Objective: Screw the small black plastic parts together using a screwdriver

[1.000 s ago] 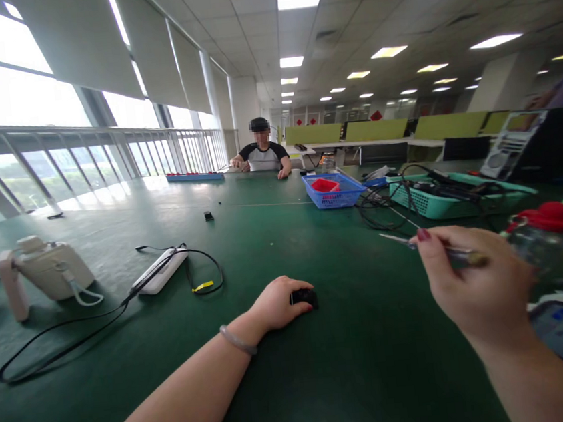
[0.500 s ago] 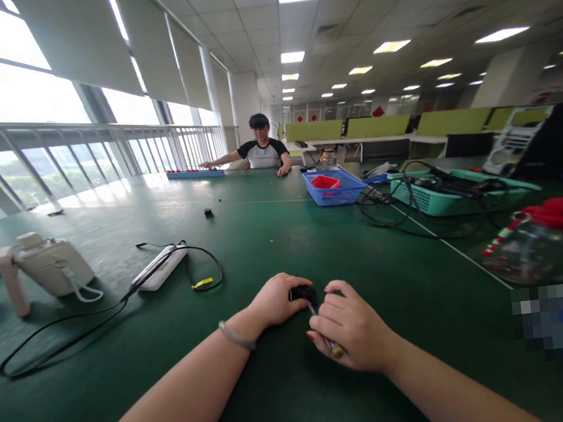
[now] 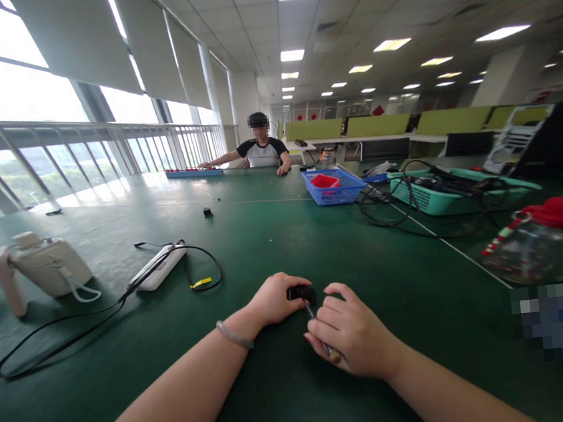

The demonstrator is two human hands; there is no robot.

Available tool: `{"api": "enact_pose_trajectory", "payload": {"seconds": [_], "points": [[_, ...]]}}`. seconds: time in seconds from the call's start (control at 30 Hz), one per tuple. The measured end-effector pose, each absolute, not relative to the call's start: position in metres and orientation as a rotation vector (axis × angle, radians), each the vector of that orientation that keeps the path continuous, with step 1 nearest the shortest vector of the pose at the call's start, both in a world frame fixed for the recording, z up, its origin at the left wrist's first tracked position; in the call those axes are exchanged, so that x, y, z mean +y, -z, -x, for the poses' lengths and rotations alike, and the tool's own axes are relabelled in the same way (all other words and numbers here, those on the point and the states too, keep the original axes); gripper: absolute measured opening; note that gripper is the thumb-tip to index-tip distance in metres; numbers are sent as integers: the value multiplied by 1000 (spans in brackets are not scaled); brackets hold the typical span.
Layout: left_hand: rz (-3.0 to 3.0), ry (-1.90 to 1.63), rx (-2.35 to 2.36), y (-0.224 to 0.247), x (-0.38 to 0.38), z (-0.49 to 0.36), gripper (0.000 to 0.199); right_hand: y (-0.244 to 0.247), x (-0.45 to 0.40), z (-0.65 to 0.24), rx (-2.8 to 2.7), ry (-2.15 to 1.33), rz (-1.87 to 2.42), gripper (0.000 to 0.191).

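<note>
My left hand (image 3: pixel 276 299) is closed around a small black block-like object (image 3: pixel 301 293), holding it low over the green table (image 3: pixel 260 388). Its exact kind cannot be made out. In my right hand (image 3: pixel 347 331) is a small screwdriver (image 3: pixel 333 353) with a thin metal shaft and a brass-coloured end. The fingers wrap round its handle, and the index finger is raised and bent. The shaft points up and left, its tip at the lower edge of the black object. My fingers hide part of both things.
To the left are a white power bank (image 3: pixel 161 267) with a black cable and a beige bottle (image 3: pixel 50 265). A blue basket (image 3: pixel 335 195), a green basket (image 3: pixel 426 201) with cables, and a red-lidded jar (image 3: pixel 531 248) stand right. A person (image 3: pixel 262 149) sits opposite.
The screwdriver has shifted slightly left and its tip now meets the black object's lower edge. The black object's right part looks turned. My left hand has hardly moved.
</note>
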State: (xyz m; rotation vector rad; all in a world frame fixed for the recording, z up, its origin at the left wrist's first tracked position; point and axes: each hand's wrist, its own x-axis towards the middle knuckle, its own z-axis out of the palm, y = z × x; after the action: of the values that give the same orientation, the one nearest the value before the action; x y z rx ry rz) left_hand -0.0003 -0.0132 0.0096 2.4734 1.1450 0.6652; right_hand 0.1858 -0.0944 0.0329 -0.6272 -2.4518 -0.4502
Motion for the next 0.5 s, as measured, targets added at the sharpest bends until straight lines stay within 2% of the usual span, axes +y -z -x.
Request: {"api": "enact_pose_trajectory", "payload": {"seconds": [0.5], "points": [[-2452, -676, 1143, -12, -14, 0, 39, -28, -100, -176, -2433, 487, 724, 21]]}}
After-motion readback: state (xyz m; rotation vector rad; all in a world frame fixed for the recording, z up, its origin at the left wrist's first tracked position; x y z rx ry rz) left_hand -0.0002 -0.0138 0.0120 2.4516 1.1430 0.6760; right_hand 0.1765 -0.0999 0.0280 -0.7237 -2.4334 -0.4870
